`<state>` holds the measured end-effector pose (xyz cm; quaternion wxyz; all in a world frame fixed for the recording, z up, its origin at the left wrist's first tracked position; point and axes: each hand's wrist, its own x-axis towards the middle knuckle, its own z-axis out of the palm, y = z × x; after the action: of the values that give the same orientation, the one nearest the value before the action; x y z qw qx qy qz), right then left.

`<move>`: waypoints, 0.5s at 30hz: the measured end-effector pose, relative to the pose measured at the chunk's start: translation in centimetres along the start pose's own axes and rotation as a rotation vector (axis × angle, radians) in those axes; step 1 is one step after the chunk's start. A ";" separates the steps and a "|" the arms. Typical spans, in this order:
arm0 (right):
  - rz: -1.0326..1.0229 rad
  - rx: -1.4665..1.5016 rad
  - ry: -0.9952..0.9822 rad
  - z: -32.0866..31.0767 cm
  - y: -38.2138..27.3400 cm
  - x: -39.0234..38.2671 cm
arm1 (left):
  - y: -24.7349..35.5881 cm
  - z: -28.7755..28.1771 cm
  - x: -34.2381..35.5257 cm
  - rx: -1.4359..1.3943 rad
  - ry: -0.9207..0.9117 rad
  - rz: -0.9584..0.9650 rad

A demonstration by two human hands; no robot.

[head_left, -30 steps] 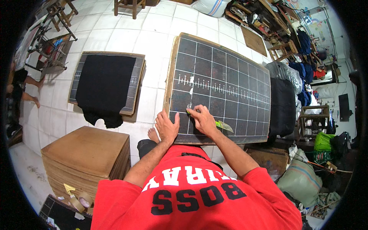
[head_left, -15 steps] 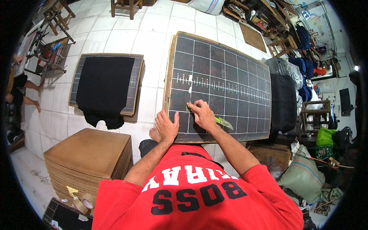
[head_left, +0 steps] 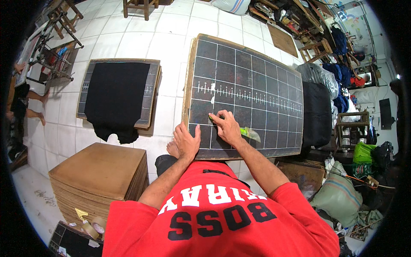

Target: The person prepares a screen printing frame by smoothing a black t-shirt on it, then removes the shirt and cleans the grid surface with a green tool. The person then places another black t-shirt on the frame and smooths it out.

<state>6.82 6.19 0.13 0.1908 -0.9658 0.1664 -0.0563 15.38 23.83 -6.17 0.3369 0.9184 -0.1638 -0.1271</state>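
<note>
A dark board [head_left: 257, 70] with a white grid and a row of tick marks lies before me. My left hand [head_left: 186, 139] rests flat at its near left corner, thumb apart from the fingers, holding nothing I can see. Over the board, my right hand [head_left: 226, 127] is closed in a pinch. A small yellow-green tip shows at its fingertips; the rest is hidden by the fingers, so its kind is unclear. Beside my right wrist, a green and clear plastic packet [head_left: 250, 134] lies on the board.
Black cloth [head_left: 117, 92] is draped over a smaller gridded board to the left. Nearer stands a stack of brown boards [head_left: 100, 169], with tape rolls [head_left: 95, 227] below it. Sacks [head_left: 338, 195] and a wooden stool [head_left: 353, 124] are at right. Another person's legs [head_left: 36, 105] show far left.
My right hand has shifted very slightly on the board, still pinched. My left hand stays where it was.
</note>
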 end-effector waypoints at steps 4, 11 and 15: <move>0.055 0.005 -0.118 0.2 -0.8 -2.3 | -0.1 0.0 0.1 0.011 0.006 -0.006; 0.039 -0.074 -0.036 0.6 0.2 -0.5 | -0.3 0.5 0.1 -0.002 0.030 0.019; 0.058 0.030 0.031 0.2 -0.1 -0.7 | -0.4 0.4 0.1 -0.003 0.017 0.016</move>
<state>6.25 6.62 -0.05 0.2043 -0.9566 0.1962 -0.0685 15.36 23.81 -6.73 0.3405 0.9177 -0.1682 -0.1167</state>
